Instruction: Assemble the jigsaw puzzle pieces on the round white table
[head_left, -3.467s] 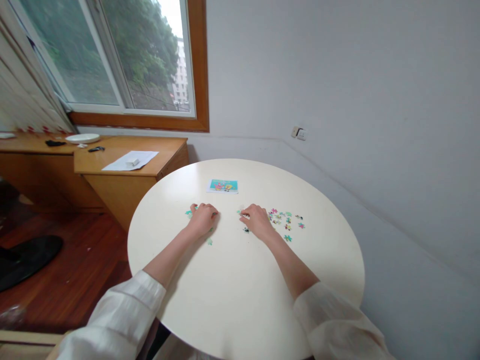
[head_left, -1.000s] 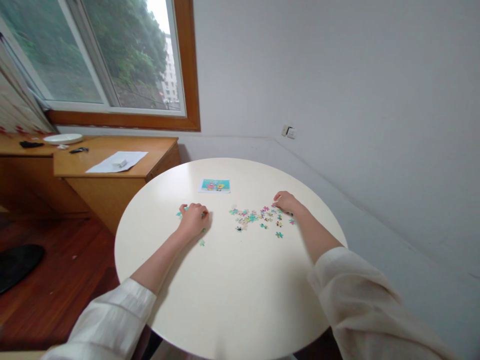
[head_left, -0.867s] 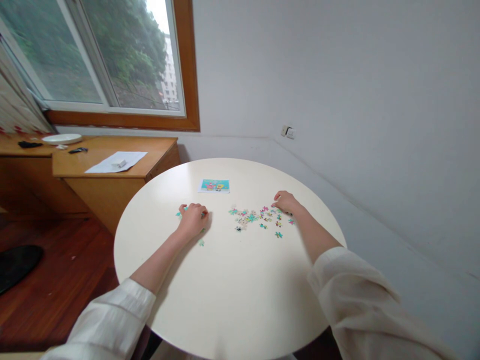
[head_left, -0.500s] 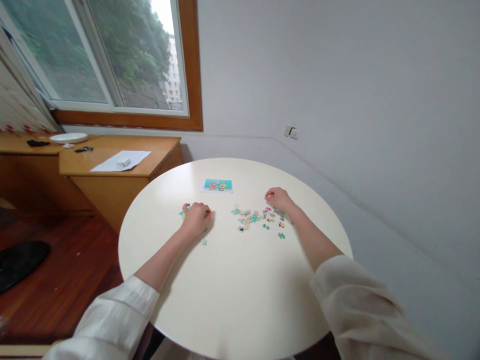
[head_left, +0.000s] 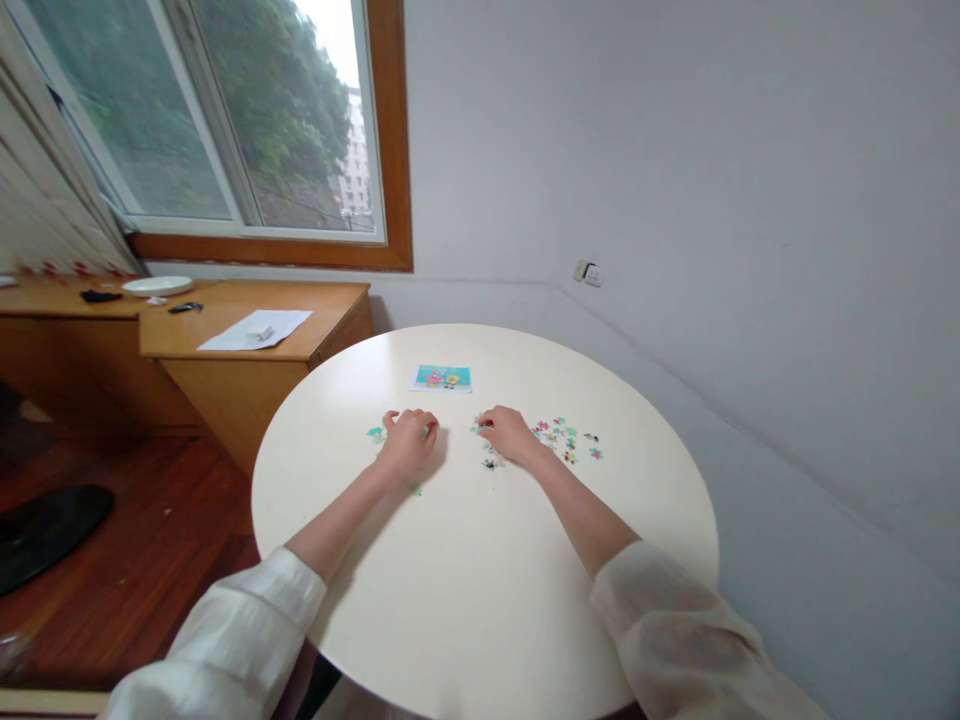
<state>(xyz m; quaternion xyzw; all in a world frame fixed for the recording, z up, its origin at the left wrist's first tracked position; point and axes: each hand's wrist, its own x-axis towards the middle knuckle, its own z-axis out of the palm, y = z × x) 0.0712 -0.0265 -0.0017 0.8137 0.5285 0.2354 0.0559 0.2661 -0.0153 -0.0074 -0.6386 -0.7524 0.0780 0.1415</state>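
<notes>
My left hand (head_left: 409, 442) rests palm down on the left of the round table, its fingers curled. A bit of teal shows between its thumb and fingers, which looks like a jigsaw puzzle piece (head_left: 427, 432). Teal puzzle pieces (head_left: 375, 433) lie beside and under this hand, and a pale green one (head_left: 417, 491) is just below it. Near the middle, my right hand (head_left: 510, 432) has its fingertips pinched at a teal piece (head_left: 484, 428). Its palm and forearm hide part of the pile. More colourful pieces (head_left: 559, 436) spread to its right, and dark and pale ones (head_left: 491, 462) lie below it.
A small teal picture card (head_left: 442, 379) with cartoon figures lies toward the table's (head_left: 480, 590) far side. Left of the table stands a wooden desk (head_left: 225, 375) with a white sheet (head_left: 289, 325), a small white box and a white plate (head_left: 157, 286). Walls stand close behind and at right.
My right hand has moved left and nearer, from above the right pieces to those in the middle. Pieces on the right are uncovered. The left hand keeps nearly its place; the view has shifted slightly.
</notes>
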